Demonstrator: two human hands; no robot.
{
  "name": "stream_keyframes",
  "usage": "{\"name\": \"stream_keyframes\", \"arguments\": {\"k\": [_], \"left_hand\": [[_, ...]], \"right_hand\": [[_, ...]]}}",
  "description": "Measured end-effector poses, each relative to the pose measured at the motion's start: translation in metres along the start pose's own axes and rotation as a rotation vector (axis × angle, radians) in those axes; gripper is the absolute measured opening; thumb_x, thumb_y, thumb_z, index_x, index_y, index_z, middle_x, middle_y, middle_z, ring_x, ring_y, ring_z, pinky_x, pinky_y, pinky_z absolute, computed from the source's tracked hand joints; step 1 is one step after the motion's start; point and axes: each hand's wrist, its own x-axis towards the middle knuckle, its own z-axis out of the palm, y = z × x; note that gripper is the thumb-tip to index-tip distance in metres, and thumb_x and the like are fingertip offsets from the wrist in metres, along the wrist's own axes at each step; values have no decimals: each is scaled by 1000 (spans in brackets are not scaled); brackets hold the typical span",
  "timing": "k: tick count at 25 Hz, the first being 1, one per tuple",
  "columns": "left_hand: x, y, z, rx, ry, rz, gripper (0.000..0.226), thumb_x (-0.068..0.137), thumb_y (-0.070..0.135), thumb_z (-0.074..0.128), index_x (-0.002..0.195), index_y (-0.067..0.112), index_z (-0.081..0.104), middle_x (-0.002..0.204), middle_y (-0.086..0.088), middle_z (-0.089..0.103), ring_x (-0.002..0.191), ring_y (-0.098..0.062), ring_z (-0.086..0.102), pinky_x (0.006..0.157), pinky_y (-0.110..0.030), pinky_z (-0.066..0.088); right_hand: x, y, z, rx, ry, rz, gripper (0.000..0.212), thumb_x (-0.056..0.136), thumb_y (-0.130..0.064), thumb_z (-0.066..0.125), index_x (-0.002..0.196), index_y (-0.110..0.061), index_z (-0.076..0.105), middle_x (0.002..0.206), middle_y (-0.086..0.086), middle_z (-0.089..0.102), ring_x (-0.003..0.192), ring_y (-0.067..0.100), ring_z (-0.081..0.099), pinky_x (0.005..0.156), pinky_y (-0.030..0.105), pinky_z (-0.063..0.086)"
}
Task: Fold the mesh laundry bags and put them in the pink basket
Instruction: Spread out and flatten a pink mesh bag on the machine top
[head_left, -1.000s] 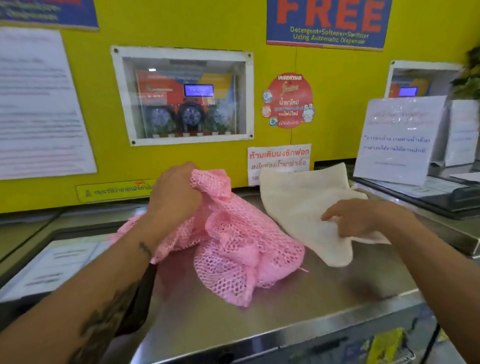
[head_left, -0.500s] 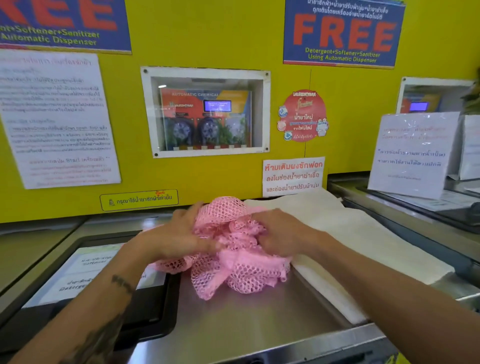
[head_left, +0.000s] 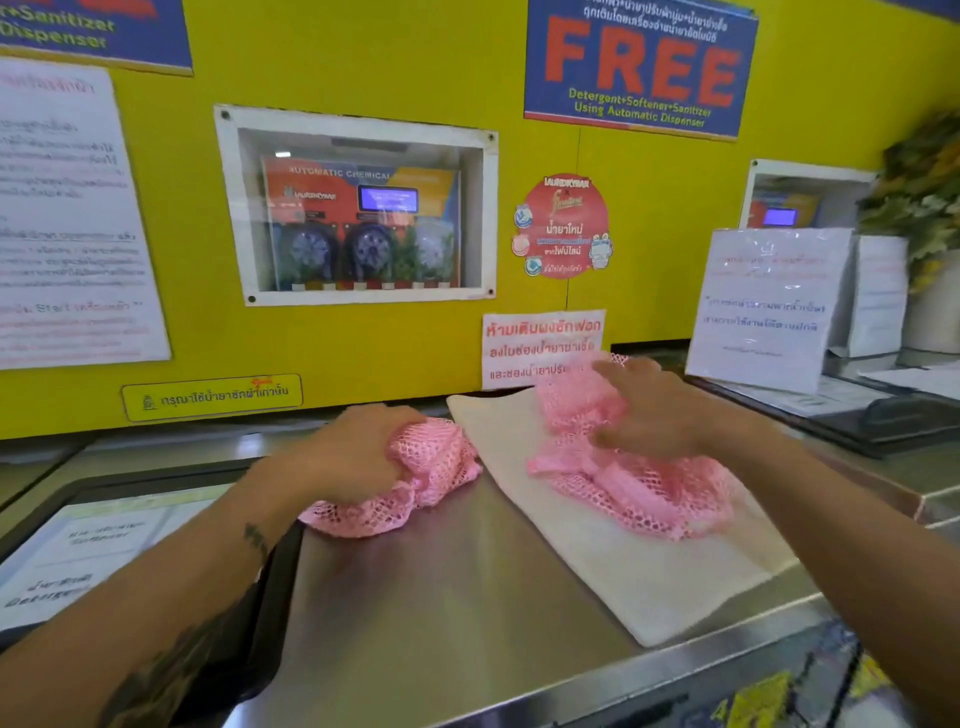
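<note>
Two crumpled pink mesh laundry bags lie on the steel machine top. My left hand grips the left pink bag, bunched under its fingers. The right pink bag rests on a flat cream mesh bag. My right hand is on top of the right pink bag, motion-blurred, with its fingers spread. No pink basket is in view.
A yellow wall with a dispenser window and signs rises right behind the counter. A dark machine lid with a label is at the left. A laminated notice and a plant stand at the right.
The single pink bundle that both hands held has come apart into two bags. My right hand has carried one to the right onto the cream bag; my left keeps the other.
</note>
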Motion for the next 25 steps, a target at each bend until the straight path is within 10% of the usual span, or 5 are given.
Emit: {"name": "stream_keyframes", "arguments": {"k": [3,11,17,20,25], "left_hand": [[6,0,6,12,60,20,64,82,12,67,141,25,47,140,-3,48,130,-23,43,104,-33,37],[-13,-19,-26,-18,349,42,31,75,0,64,103,13,62,94,-2,60,92,-27,56,71,-40,41],[-34,-46,-59,-261,617,-18,35,74,-9,53,85,24,58,79,-12,64,69,-33,56,56,-38,41],[-52,-83,-62,46,736,-223,12,77,5,58,85,14,59,86,-13,65,78,-36,57,59,-40,39],[-78,-114,-72,229,333,-713,40,81,51,57,109,23,53,122,-11,48,119,-35,42,100,-51,32]], "right_hand": [[-3,-14,46,18,-109,-199,76,82,-73,42,148,-53,11,165,-1,7,151,28,7,117,63,10],[37,-28,20,-298,23,-12,58,83,-56,53,137,-38,45,142,0,49,129,33,47,112,64,22],[46,-164,24,133,-178,-430,56,79,-35,58,133,-22,51,135,4,58,117,27,56,99,42,47],[63,-182,53,-30,-308,-438,41,82,-27,59,121,-19,56,122,4,65,103,26,60,88,38,52],[74,-178,60,59,72,-256,27,81,-26,60,108,-27,58,107,1,62,95,24,59,80,35,48]]}}
